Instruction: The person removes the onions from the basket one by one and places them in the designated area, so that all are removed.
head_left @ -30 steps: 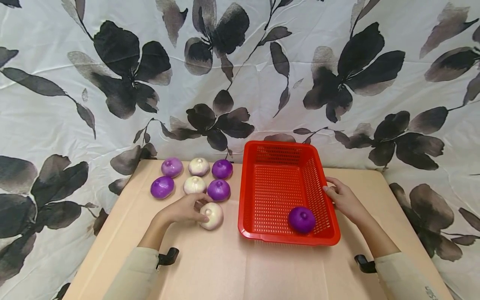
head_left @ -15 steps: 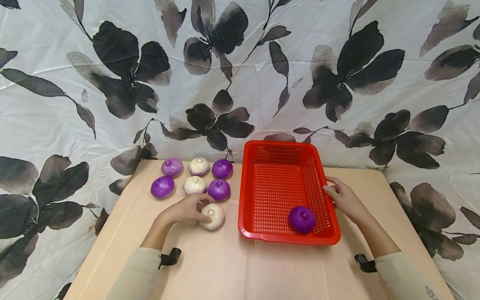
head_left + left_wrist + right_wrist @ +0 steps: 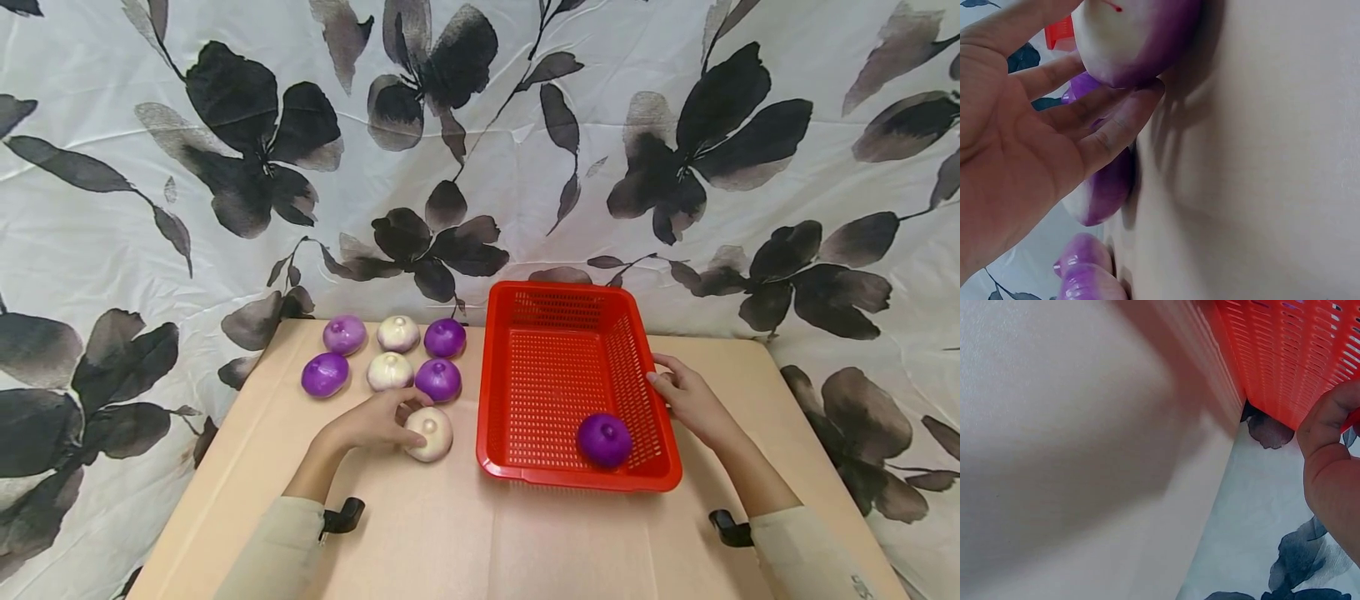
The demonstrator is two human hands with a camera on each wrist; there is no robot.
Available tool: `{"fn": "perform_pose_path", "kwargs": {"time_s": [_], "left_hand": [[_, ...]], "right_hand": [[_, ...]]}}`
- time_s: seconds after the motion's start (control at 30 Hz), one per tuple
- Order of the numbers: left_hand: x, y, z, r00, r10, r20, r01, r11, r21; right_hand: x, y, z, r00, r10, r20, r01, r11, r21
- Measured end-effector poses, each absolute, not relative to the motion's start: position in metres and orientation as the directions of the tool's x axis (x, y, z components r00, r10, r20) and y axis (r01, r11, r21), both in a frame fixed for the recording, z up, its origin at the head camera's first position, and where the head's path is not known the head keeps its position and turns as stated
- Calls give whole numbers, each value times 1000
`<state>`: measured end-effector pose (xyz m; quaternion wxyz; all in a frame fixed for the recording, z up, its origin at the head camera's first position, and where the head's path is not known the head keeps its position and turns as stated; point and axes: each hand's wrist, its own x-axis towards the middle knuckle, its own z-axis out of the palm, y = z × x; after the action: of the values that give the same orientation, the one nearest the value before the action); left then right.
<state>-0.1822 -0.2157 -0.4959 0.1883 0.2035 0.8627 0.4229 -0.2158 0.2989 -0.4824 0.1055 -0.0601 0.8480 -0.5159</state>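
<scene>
In the head view, my left hand [image 3: 381, 419] holds a white onion [image 3: 431, 435] between thumb and fingers, low over the table. The left wrist view shows this onion [image 3: 1141, 37] pale on one side and purple on the other, a small red mark on it, with fingertips against its underside. My right hand [image 3: 686, 398] grips the right rim of a red perforated plastic basket [image 3: 483, 400]. From the right wrist, my hand [image 3: 1332, 437] curls over the basket's edge [image 3: 1297, 362]. One purple onion [image 3: 604, 440] lies inside, near the front right corner.
Behind my left hand, several onions stand in two rows: white ones [image 3: 390, 371] between purple ones [image 3: 325, 375] [image 3: 438, 380]. A beige table [image 3: 420, 533] lies beneath everything. A floral cloth [image 3: 555, 192] hangs along its back edge.
My left hand and the white onion have shifted slightly to the right, toward the basket. The right hand and the basket stay where they were.
</scene>
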Motion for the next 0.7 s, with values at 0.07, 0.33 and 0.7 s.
{"fn": "perform_pose_path", "kwargs": {"time_s": [0.07, 0.33, 0.7], "left_hand": [[-182, -215, -496, -847, 509, -152, 190, 558, 808], [-180, -215, -492, -849, 511, -135, 197, 543, 816], [-177, -221, -468, -872, 484, -77, 212, 515, 831]], "right_hand": [[-216, 299, -483, -971, -211, -117, 7, 462, -887], [-216, 300, -481, -970, -211, -123, 14, 455, -890], [-218, 301, -482, -967, -219, -127, 12, 462, -887]]}}
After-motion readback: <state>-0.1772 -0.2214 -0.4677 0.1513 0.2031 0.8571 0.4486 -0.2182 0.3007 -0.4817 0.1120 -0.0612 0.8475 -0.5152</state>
